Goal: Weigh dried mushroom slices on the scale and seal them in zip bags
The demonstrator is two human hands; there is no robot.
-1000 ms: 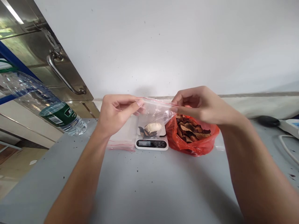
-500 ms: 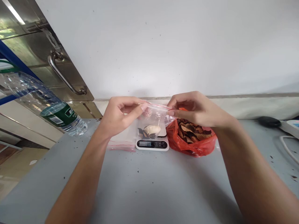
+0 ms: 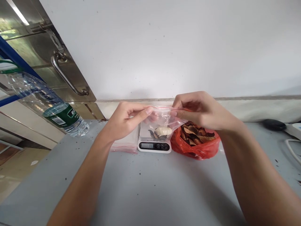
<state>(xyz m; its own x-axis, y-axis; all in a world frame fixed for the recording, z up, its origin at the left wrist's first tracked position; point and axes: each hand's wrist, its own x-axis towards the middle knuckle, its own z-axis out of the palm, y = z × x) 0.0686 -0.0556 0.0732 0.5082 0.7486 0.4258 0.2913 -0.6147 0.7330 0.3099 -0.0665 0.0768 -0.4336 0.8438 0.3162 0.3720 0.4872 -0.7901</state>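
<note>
Between my hands hangs a clear zip-lock bag (image 3: 156, 122) with a red line along its top. Dark brown dried slices and one pale piece (image 3: 163, 132) lie at its bottom. My left hand (image 3: 128, 121) pinches the bag's upper left edge between thumb and fingers. At the upper right edge, my right hand (image 3: 196, 108) is closed on the same strip. The bag is over a small white digital scale (image 3: 155, 151), whose display appears to read 0.0; whether they touch I cannot tell. Right of the scale sits a red plastic bag (image 3: 199, 150) filled with brown dried slices (image 3: 196, 134).
Flat zip-lock bags (image 3: 124, 146) lie left of the scale. A large water bottle (image 3: 61, 114) stands at the table's left edge. A black mouse (image 3: 274, 124) and a white cable (image 3: 291, 149) are at the right. Dark crumbs dot the grey table (image 3: 150, 201); a white wall rises behind.
My left hand has shifted slightly right and down. The zip-lock bag and its contents have moved right, and its top is pulled straighter. The whole view has shifted a little.
</note>
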